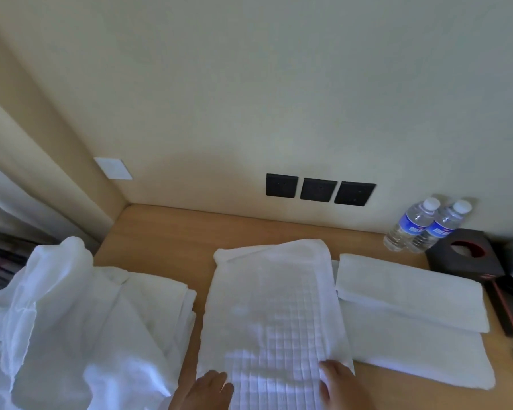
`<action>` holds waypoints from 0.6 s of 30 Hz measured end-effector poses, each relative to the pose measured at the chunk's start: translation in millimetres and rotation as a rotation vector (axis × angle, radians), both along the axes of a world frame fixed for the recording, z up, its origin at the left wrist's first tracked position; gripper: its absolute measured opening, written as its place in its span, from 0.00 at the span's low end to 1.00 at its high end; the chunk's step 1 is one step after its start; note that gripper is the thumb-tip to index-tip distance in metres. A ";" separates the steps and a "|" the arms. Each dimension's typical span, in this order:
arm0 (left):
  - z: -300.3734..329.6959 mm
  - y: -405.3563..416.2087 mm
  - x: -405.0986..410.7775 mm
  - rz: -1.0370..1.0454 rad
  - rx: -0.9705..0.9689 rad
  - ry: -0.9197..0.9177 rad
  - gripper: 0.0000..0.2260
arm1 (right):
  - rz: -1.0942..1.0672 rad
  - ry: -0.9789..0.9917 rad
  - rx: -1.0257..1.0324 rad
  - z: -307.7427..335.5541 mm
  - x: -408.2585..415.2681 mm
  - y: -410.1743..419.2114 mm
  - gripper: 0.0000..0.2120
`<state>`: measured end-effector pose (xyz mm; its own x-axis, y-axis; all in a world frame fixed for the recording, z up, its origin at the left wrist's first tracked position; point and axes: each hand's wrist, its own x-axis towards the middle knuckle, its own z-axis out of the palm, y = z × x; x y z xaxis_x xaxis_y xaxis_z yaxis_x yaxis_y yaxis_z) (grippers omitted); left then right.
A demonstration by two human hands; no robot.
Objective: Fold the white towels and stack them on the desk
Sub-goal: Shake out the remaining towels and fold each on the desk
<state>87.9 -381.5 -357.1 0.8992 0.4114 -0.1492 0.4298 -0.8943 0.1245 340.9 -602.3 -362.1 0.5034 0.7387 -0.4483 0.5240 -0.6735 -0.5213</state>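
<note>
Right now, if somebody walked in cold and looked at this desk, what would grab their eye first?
Probably the long checked white towel stretched down the middle of the wooden desk, with both hands, left hand and right hand, on its near corners. To its left sits a rumpled heap of unfolded towels; to its right lie folded towels. Two water bottles stand at the back right by the wall.

At bottom centre, both hands, left hand (206,390) and right hand (342,383), rest on a white towel (271,309) spread on the desk (160,241).
</note>
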 end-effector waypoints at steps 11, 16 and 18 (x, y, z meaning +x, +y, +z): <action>-41.5 28.3 117.5 0.355 -0.041 0.109 0.33 | 0.251 -0.424 0.059 -4.5 17.4 181.2 0.26; -76.5 30.0 116.2 0.414 -0.011 -0.007 0.36 | 0.336 -0.481 0.320 -0.8 19.3 259.4 0.22; -77.9 32.9 117.4 0.394 -0.021 -0.014 0.37 | 0.399 -0.485 0.387 4.0 18.8 293.8 0.22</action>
<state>205.4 -348.6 -435.0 0.6750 0.7223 -0.1505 0.7377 -0.6583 0.1494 359.7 -308.5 -358.1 0.2391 0.9671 0.0867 0.9227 -0.1985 -0.3304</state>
